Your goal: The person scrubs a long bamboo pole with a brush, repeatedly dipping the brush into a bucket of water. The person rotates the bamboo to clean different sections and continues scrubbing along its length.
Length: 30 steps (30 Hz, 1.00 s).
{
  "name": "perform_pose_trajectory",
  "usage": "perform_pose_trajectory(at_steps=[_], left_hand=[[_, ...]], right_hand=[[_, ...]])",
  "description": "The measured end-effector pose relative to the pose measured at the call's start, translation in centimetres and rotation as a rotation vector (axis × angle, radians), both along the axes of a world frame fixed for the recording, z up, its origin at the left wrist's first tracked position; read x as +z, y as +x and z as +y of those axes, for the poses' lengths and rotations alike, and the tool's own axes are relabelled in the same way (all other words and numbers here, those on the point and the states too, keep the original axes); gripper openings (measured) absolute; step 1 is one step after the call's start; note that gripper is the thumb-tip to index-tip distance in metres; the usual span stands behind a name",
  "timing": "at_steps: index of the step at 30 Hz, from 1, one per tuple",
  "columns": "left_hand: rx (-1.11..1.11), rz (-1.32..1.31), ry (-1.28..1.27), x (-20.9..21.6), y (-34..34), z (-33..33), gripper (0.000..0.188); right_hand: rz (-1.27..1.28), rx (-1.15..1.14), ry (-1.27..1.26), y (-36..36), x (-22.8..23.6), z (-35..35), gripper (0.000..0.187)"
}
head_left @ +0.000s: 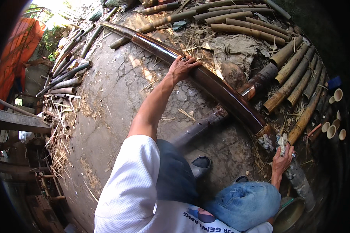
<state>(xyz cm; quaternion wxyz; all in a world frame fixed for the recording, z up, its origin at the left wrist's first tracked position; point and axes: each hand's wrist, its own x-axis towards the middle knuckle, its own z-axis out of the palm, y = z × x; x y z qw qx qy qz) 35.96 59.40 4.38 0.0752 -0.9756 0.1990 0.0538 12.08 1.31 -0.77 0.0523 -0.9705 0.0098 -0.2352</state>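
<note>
A long, thick brown bamboo pole (233,97), wet and glossy, slants from the upper left down to the right in front of me. My left hand (183,66) grips it near its middle, with the fingers curled over the top. At its near right end, white suds-like patches (265,142) cover the surface. Just beyond that end, my right hand (282,158) is closed on a whitish wad (282,143), whose material I cannot make out. Beneath the pole, a darker bamboo piece (206,122) lies crosswise on the ground.
Several cut bamboo poles (295,73) lie at the right, and more bamboo (241,29) is at the back. At the left is a bamboo pile (66,83). A basin (289,215) stands by my right knee, near a grey post-like piece (301,186). The ground (116,112) is cracked.
</note>
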Motion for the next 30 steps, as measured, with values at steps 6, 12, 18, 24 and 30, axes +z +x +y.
perform_pose_trajectory(at_steps=[6,12,18,24,30], left_hand=[[0.388,0.171,-0.371,1.0,2.6,-0.6,0.065],[1.650,-0.619,-0.902,-3.4,2.2,3.6,0.056],[1.458,0.308,-2.592,-12.6,0.7,-1.0,0.111],[1.286,0.339,-2.598,-9.5,0.3,-4.9,0.112],[1.337,0.272,-2.408,-6.9,-1.3,-1.9,0.107]], right_hand=[[0.283,-0.137,0.117,-1.5,1.4,-10.9,0.044],[0.389,-0.509,0.188,-5.6,-1.6,-21.5,0.060],[0.247,-0.374,0.495,-4.6,-2.8,-19.9,0.060],[0.258,-0.526,0.339,-5.3,-3.8,-21.5,0.061],[0.188,-0.533,0.267,-5.0,-6.2,-17.3,0.059]])
